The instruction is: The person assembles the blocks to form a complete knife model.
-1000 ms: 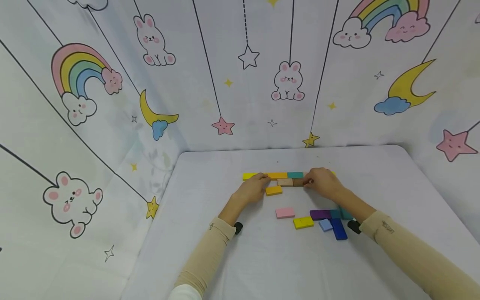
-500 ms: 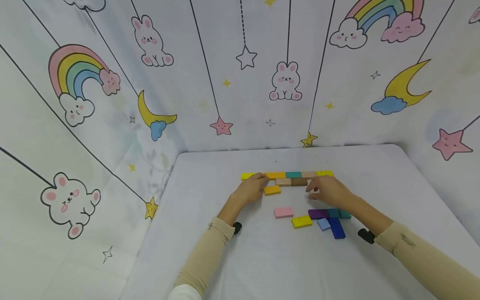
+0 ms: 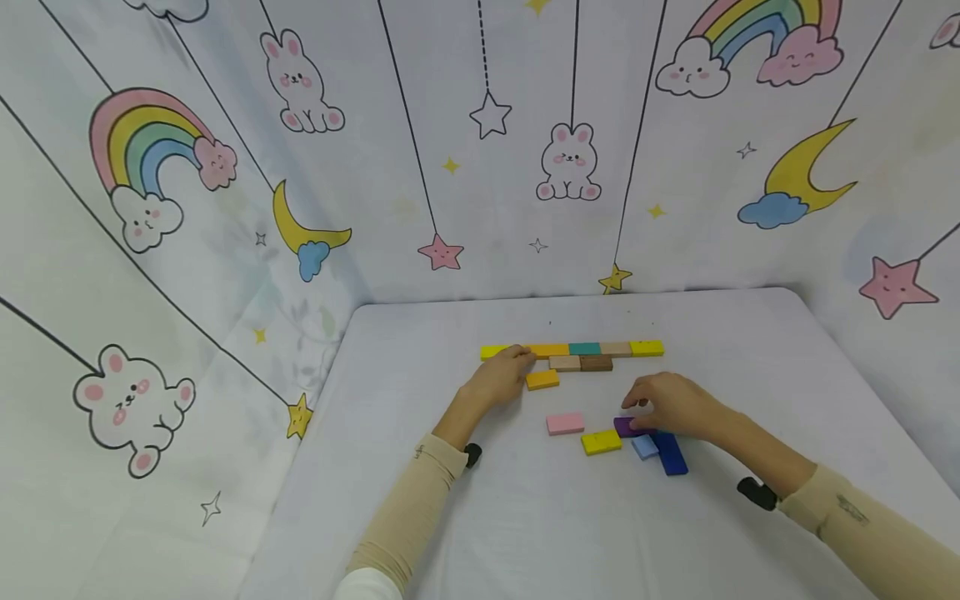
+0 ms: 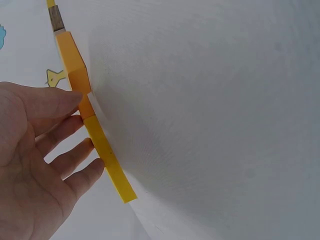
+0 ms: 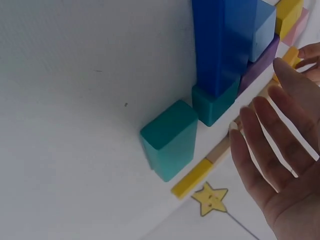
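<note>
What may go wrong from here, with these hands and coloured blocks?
The left hand touches the back row of blocks; a slight push might disturb its line. The right hand is near the purple block, which lies close beside the dark blue block, so reaching for one might shift the other.

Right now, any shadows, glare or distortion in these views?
Head view: a faint shadow beside the left sleeve, no harsh glare; left wrist view: soft shadow alongside the yellow block; right wrist view: the blue block looms large, cut off at the top edge.
</note>
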Demonstrator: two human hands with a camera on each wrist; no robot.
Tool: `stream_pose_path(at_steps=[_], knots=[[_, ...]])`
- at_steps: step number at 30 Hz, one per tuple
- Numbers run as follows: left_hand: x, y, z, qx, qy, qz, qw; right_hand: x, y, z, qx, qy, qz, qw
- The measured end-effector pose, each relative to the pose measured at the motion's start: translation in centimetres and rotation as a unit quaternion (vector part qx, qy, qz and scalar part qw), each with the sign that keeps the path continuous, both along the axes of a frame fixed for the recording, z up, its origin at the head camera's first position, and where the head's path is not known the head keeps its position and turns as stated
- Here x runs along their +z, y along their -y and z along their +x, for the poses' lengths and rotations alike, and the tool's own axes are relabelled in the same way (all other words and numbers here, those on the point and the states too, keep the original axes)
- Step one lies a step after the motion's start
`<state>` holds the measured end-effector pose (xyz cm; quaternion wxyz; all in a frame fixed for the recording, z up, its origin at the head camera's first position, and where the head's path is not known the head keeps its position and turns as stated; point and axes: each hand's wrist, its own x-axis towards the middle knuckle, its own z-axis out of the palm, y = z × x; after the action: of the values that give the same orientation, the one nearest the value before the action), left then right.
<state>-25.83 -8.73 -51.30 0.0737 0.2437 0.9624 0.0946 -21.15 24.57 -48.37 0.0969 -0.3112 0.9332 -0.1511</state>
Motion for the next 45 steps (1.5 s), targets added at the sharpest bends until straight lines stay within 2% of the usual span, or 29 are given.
stream_pose_path(at_steps=[11,19,30,39,45], knots=[[0.2,0.0,0.1,0.000,0.000,0.001,1.0000,-0.5,-0.5,0.7,-0.006,0.007,-0.005,0.9999],[0.1,0.0,0.1,-0.004,-0.006,0.001,1.0000,-0.5,-0.7,0.8,0.001,-0.010,-0.005,0.9999],[0.1,0.1,0.1,-0.001,-0.001,0.003,1.0000,-0.5,-1.0,0.3,-0.010,-0.022,-0.005,0.9997],[-0.1,0.1,-0.1,0.005,0.007,-0.001,1.0000,-0.9,-1.1,-0.3,-0.023,-0.057,0.006,0.9981],[-0.1,0.2,-0.1,0.003,0.003,-0.001,1.0000,-1.1,-1.2,-1.1,-0.043,-0.047,0.016,0.9978]])
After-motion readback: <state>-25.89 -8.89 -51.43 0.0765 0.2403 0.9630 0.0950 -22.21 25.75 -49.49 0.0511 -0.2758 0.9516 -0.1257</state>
